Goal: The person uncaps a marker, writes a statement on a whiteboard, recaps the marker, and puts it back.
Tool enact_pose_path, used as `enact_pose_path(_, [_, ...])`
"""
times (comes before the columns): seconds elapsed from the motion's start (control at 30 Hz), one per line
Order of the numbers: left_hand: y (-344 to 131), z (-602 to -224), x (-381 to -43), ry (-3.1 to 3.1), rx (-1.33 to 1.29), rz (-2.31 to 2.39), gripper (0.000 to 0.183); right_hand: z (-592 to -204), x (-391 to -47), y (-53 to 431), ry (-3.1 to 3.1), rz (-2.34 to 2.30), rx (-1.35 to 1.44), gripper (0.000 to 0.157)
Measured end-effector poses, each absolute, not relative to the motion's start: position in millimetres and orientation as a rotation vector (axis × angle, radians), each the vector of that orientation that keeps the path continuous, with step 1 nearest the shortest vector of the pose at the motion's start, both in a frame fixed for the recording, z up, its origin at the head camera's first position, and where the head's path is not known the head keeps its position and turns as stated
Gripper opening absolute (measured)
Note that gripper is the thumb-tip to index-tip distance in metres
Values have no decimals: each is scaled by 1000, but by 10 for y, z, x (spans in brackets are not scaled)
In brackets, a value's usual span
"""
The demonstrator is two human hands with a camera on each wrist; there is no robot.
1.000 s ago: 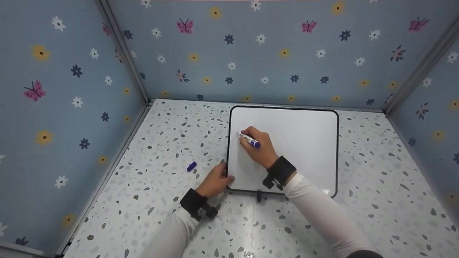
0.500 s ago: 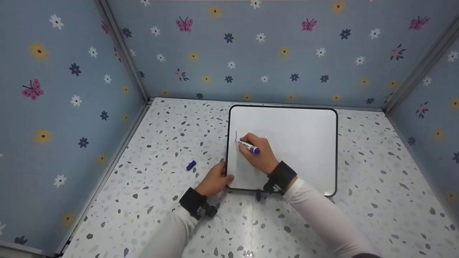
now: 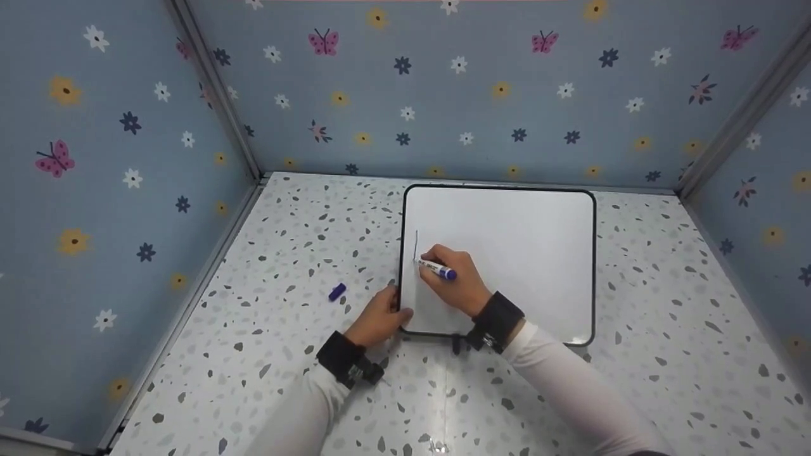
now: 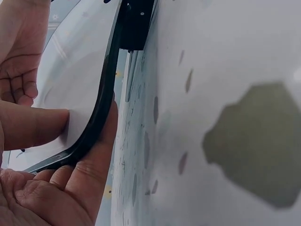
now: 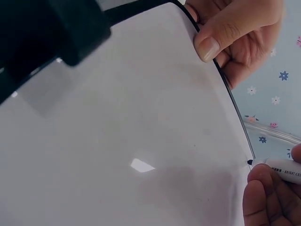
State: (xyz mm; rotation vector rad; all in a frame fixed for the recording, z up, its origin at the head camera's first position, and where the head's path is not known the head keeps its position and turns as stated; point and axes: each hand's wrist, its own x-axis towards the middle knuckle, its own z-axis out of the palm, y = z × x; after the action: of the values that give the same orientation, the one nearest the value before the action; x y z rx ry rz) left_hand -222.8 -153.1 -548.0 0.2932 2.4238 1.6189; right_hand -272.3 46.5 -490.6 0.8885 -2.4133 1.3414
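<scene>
A whiteboard with a black frame stands tilted on the speckled table. My left hand grips its lower left corner; in the left wrist view the thumb presses the white face and the fingers lie behind the frame. My right hand pinches a white marker with a blue end. The marker's dark tip touches the board near its left edge, seen at the right of the right wrist view. A thin dark vertical line runs up from the tip.
A blue marker cap lies on the table left of the board. A small black foot shows under the board's lower edge. Flower-patterned walls enclose the table at the back and both sides.
My right hand has moved the marker down along the board's left side, and the vertical line has grown longer. The left hand keeps its grip on the corner.
</scene>
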Motion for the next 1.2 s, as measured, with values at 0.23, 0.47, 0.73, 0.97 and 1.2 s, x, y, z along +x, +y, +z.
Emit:
enact_pose_path(0.23, [-1545, -5458, -2207, 2454, 306, 1595, 40, -4913, -2693, 460, -2397, 1326, 920, 9])
enact_pose_path(0.47, [-1532, -5453, -2201, 2465, 275, 1585, 36, -4885, -2729, 464, -2390, 1330, 842, 11])
enact_pose_path(0.73, [-1521, -5458, -2202, 2455, 252, 1600, 40, -4833, -2786, 449, -2334, 1326, 776, 12])
enact_pose_path(0.97, [-1504, -5474, -2196, 2471, 252, 1591, 44, -4841, -2802, 452, -2336, 1313, 792, 12])
enact_pose_path(1.2, [-1506, -5456, -2189, 2480, 263, 1575, 43, -4848, -2816, 467, -2327, 1363, 774, 12])
